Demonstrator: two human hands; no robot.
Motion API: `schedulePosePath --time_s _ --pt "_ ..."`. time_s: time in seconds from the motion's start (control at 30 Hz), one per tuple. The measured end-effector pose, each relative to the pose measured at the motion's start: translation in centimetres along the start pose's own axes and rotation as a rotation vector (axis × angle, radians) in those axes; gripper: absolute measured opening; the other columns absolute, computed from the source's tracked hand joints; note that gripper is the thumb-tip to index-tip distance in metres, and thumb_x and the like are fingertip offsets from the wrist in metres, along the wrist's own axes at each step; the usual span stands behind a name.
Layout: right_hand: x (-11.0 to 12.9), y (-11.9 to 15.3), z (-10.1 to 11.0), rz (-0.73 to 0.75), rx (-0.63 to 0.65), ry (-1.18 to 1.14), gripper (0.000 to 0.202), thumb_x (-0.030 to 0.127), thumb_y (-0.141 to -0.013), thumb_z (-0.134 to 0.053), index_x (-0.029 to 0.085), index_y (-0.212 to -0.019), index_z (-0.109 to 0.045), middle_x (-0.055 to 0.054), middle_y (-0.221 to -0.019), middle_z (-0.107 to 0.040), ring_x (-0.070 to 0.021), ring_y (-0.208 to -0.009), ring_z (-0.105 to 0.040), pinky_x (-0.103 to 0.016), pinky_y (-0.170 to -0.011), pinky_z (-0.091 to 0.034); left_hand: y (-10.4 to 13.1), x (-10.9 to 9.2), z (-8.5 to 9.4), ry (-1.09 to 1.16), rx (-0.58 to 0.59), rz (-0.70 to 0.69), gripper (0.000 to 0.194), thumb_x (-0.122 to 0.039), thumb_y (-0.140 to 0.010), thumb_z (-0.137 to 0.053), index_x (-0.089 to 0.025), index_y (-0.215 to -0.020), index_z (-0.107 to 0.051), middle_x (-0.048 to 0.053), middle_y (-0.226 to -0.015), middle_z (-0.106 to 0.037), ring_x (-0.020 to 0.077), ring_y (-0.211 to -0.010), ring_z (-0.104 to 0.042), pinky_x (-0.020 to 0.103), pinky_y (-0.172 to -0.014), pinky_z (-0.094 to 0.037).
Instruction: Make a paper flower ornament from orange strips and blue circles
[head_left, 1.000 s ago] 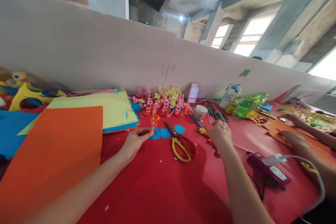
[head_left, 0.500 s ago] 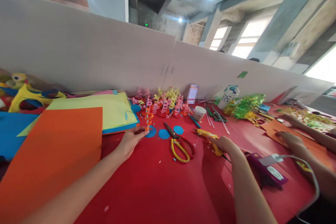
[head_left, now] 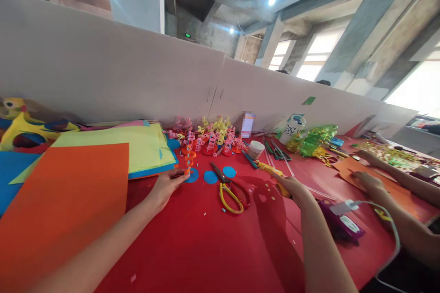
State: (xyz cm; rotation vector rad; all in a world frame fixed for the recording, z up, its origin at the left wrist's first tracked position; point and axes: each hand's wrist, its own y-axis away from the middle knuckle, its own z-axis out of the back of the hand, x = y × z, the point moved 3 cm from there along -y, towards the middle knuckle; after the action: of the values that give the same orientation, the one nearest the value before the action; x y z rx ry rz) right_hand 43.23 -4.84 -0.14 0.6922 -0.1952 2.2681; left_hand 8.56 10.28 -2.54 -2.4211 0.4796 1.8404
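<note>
My left hand (head_left: 168,187) pinches the lower end of an upright orange paper spiral (head_left: 189,160). The spiral stands at a blue paper disc (head_left: 192,175); whether the two are joined I cannot tell. My right hand (head_left: 294,187) is closed around a yellow glue gun (head_left: 271,169), whose nozzle points left. Between my hands lie two more blue discs, one (head_left: 211,177) beside the scissors (head_left: 230,190) and another (head_left: 229,171) just behind them. The scissors have one yellow and one red handle.
Pink and yellow paper spirals (head_left: 213,137) crowd the back, near a white jar (head_left: 255,149). Coloured sheets (head_left: 85,183) are stacked at left. At right are a white cup (head_left: 291,129), green tinsel (head_left: 318,139), a purple power strip (head_left: 340,222) with a cable, and another person's hands (head_left: 367,181).
The glue gun in my right hand has risen slightly off the table and shifted a little away. My left hand keeps its pinch on the spiral. The whole view has turned slightly right.
</note>
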Motion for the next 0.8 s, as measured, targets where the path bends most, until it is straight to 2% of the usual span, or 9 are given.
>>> schedulePosePath --time_s 0.13,0.23,0.3,0.37,0.4,0.47,0.57,0.73,0.8 --pt "2.3 1.4 0.1 0.085 0.076 -0.292 0.037 0.053 -0.076 -0.049 0.017 -0.070 -0.057 -0.005 -0.063 -0.063 -0.0144 -0.054 -0.060 -0.023 -0.048 -0.047 0.1 0.0 -0.1 0.022 -0.006 0.015 0.025 -0.018 -0.042 -0.081 -0.014 -0.063 -0.069 0.000 -0.061 -0.069 0.0130 -0.061 -0.061 0.023 -0.064 -0.043" --pt "5.8 3.6 -0.6 0.242 0.288 -0.709 0.033 0.048 -0.065 -0.064 0.018 -0.079 -0.061 -0.008 -0.077 -0.068 -0.0178 -0.066 -0.063 -0.028 -0.061 -0.052 0.3 -0.2 -0.3 0.054 0.014 0.048 0.025 -0.017 -0.044 -0.081 -0.014 -0.066 -0.069 0.001 -0.064 -0.070 0.0138 -0.064 -0.063 0.024 -0.066 -0.045" --pt "8.1 5.3 -1.7 0.305 0.417 -0.738 0.034 0.045 -0.065 -0.065 0.017 -0.084 -0.063 -0.008 -0.078 -0.069 -0.0181 -0.066 -0.063 -0.030 -0.062 -0.052 0.5 -0.3 -0.4 0.081 0.030 0.073 0.025 -0.015 -0.046 -0.081 -0.014 -0.068 -0.070 0.002 -0.068 -0.072 0.0144 -0.068 -0.064 0.024 -0.070 -0.046" --pt "9.9 6.8 -2.8 0.352 0.460 -0.643 0.034 0.047 -0.069 -0.060 0.016 -0.083 -0.065 -0.007 -0.073 -0.068 -0.0176 -0.062 -0.061 -0.030 -0.057 -0.051 0.6 -0.4 -0.6 0.108 0.041 0.093 0.023 -0.013 -0.047 -0.080 -0.015 -0.067 -0.069 0.002 -0.070 -0.072 0.0147 -0.071 -0.065 0.025 -0.073 -0.047" --pt "10.7 7.4 -3.4 0.395 0.467 -0.615 0.034 0.046 -0.071 -0.059 0.016 -0.086 -0.065 -0.006 -0.077 -0.069 -0.0180 -0.065 -0.062 -0.030 -0.060 -0.051 0.7 -0.5 -0.6 0.121 0.047 0.100 0.022 -0.012 -0.048 -0.080 -0.015 -0.066 -0.069 0.001 -0.070 -0.072 0.0148 -0.072 -0.065 0.025 -0.074 -0.047" --pt "11.9 8.3 -4.3 0.484 0.430 -0.608 0.031 0.042 -0.070 -0.061 0.018 -0.089 -0.065 -0.005 -0.085 -0.069 -0.0191 -0.075 -0.063 -0.032 -0.068 -0.052 0.7 -0.4 -0.8 0.141 0.061 0.113 0.020 -0.011 -0.048 -0.080 -0.014 -0.064 -0.069 0.001 -0.068 -0.072 0.0145 -0.071 -0.066 0.025 -0.075 -0.048" --pt "12.9 9.2 -5.2 0.612 0.360 -0.528 0.025 0.039 -0.074 -0.058 0.019 -0.089 -0.064 -0.004 -0.086 -0.068 -0.0202 -0.080 -0.062 -0.034 -0.074 -0.050 0.7 -0.3 -0.9 0.158 0.080 0.128 0.019 -0.010 -0.048 -0.080 -0.014 -0.063 -0.068 0.001 -0.067 -0.072 0.0136 -0.068 -0.065 0.024 -0.073 -0.049" --pt "14.0 10.1 -5.6 0.852 0.108 -0.174 0.024 0.039 -0.081 -0.051 0.018 -0.080 -0.063 -0.006 -0.078 -0.064 -0.0208 -0.075 -0.060 -0.031 -0.068 -0.048 0.7 -0.1 -1.1 0.174 0.097 0.137 0.021 -0.010 -0.046 -0.081 -0.013 -0.061 -0.067 0.000 -0.063 -0.070 0.0125 -0.063 -0.065 0.023 -0.068 -0.050" --pt "14.3 10.3 -5.9 0.932 0.058 -0.089 0.024 0.037 -0.084 -0.048 0.019 -0.077 -0.062 -0.006 -0.076 -0.062 -0.0196 -0.074 -0.059 -0.030 -0.068 -0.047 0.8 -0.1 -1.2 0.182 0.097 0.139 0.021 -0.009 -0.046 -0.081 -0.014 -0.059 -0.066 -0.001 -0.061 -0.070 0.0119 -0.062 -0.064 0.022 -0.068 -0.051"
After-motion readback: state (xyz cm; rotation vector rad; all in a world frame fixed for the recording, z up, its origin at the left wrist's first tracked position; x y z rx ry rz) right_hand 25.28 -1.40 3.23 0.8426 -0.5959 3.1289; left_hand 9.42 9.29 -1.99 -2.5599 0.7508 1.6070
